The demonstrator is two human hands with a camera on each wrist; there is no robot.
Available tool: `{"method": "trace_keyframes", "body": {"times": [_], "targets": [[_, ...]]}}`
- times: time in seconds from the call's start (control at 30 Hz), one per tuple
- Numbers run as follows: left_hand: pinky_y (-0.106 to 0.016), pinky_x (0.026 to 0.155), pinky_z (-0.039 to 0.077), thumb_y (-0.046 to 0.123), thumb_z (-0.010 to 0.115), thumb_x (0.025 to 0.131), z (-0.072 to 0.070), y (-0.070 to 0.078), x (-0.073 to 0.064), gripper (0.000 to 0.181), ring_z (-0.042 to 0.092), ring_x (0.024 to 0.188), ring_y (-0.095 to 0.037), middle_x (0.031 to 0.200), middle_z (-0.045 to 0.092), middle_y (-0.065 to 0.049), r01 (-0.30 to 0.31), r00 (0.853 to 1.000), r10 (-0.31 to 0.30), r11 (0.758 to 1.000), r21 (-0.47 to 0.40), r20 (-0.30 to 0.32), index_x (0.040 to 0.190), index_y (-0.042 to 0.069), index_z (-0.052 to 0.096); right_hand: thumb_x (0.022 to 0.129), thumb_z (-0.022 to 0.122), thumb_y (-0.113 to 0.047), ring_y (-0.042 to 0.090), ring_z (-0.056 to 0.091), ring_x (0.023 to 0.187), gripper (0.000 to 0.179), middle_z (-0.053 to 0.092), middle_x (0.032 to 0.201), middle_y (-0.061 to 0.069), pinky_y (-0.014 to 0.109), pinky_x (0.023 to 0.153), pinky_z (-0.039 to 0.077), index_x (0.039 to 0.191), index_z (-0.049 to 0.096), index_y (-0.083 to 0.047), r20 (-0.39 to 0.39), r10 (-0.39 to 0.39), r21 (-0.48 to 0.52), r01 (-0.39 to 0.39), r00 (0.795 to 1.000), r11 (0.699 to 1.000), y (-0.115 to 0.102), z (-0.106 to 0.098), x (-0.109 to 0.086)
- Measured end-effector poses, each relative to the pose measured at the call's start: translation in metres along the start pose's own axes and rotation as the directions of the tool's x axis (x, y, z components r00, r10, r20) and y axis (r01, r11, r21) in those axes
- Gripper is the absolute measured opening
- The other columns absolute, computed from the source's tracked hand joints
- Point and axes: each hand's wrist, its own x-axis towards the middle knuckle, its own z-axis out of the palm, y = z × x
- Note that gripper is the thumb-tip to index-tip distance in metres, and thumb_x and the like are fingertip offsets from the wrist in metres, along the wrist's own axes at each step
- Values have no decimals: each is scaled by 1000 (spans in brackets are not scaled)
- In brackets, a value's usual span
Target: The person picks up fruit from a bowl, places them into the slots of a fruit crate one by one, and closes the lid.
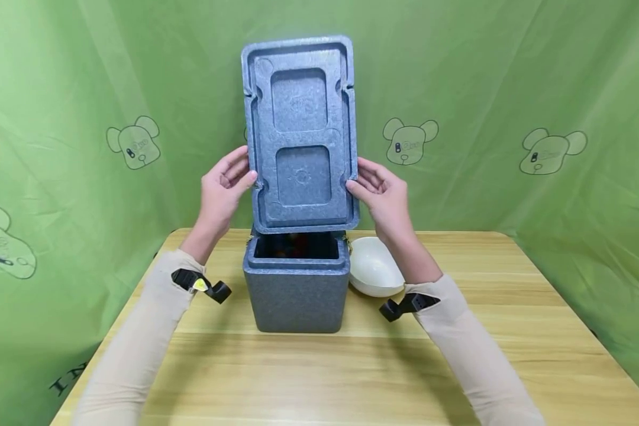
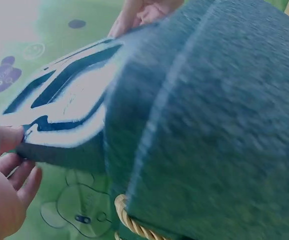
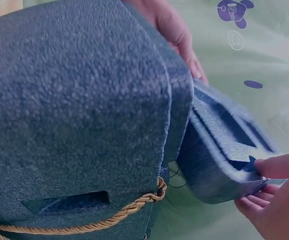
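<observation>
A blue-grey foam lid (image 1: 301,136) stands upright above the back of a matching foam cooler box (image 1: 300,299), its recessed underside facing me. My left hand (image 1: 225,189) grips the lid's left edge, thumb on the near face and fingers behind. On the opposite edge my right hand (image 1: 386,195) holds it the same way. The box's mouth shows dark, with some coloured things inside too dim to make out. Both wrist views show the lid's edge pinched between thumb and fingers. A twisted gold rope (image 3: 129,207) runs along the box's side in the right wrist view.
A white bowl (image 1: 374,269) sits on the wooden table (image 1: 234,378) just right of the box, partly behind my right forearm. Green curtains (image 1: 458,71) printed with bear heads hang behind the table and at both sides.
</observation>
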Motion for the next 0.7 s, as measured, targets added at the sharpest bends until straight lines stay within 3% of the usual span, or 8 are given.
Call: {"method": "trace_keyframes", "body": {"times": [0.13,0.3,0.47,0.7], "targets": [[-21,99,54,-7,67,92,6,10,1,49,66,125,-17,138,61,-24,-91,993,91,996,-8,-71,140,-4,58,83,70,17,17,72,109,40,76,116,11,23,94,58,121,67,4,-74,-69,55,73,995,996,1,2,5],[-21,90,58,-4,71,91,14,20,1,39,73,103,-7,117,77,-10,-187,975,183,982,-18,-126,129,-6,67,81,70,18,9,73,91,29,75,87,-8,22,86,60,94,72,-9,-154,-169,55,179,974,982,-2,3,10],[-22,91,58,-8,71,88,23,23,-1,33,74,97,-6,104,77,6,-232,963,220,971,-61,-155,121,-8,70,82,73,12,8,71,81,24,74,82,-8,19,78,57,91,79,-9,-206,-222,-19,223,953,975,-8,-1,12],[-16,88,56,-5,69,92,24,19,-7,32,67,95,-4,99,72,10,-242,958,235,970,-21,-166,122,-12,67,95,67,-3,8,70,81,15,75,86,-7,21,77,57,105,78,1,-184,-142,-56,134,973,989,-14,-7,8]]}}
